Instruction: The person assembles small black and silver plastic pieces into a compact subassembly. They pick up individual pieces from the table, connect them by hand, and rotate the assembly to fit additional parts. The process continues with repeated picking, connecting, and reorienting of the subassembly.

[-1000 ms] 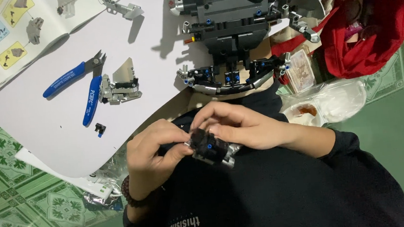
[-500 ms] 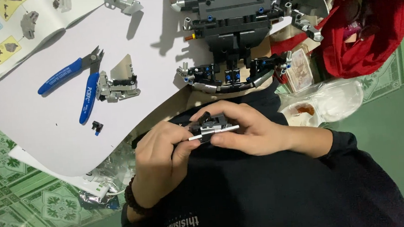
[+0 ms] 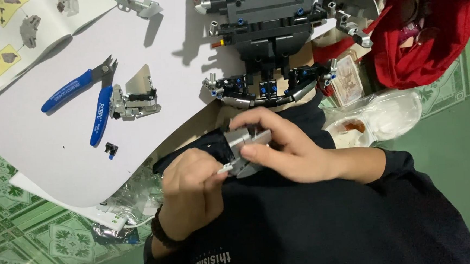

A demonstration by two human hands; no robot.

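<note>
Both my hands, left hand (image 3: 190, 192) and right hand (image 3: 290, 145), are clamped on a small grey brick assembly (image 3: 242, 150) near the blue cutters (image 3: 89, 97).

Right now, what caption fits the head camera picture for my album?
Both hands, left hand and right hand, hold a small grey brick assembly near blue-handled cutters on white paper.

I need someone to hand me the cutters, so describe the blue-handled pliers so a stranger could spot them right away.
Start at the big white paper sheet spread on the green patterned floor. On its left half lie the blue-handled pliers, handles splayed, just left of a small grey brick assembly. They are the only blue-handled metal tool among plastic parts.
</note>
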